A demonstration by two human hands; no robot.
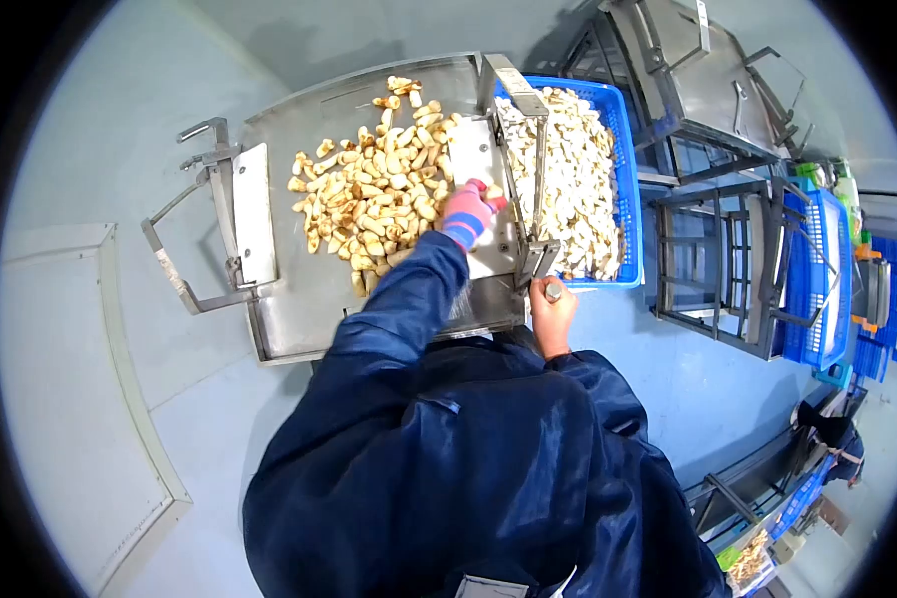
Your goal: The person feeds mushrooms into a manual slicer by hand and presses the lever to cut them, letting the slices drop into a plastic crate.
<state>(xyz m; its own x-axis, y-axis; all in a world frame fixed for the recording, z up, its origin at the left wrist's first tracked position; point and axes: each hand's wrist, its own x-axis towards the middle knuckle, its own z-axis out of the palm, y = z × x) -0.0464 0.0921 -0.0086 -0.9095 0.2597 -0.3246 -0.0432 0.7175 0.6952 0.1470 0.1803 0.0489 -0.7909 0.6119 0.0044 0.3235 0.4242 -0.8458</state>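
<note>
My left hand (473,211), in a pink and blue glove, is over the white cutting board (486,261) with its fingers closed around a mushroom (493,192). My right hand (552,309) is bare and wrapped round the end of a metal handle (553,291) at the front of the slicing frame (540,169). A heap of whole mushrooms (379,189) lies on the steel table (304,319), left of my left hand. Beyond the frame, a blue basket (628,189) holds many pale cut pieces (568,169).
A second white board (254,214) with a metal frame sits at the table's left end. Steel stands (713,259) and stacked blue baskets (822,289) are on the right. Another person (842,444) in dark clothing is at the far lower right.
</note>
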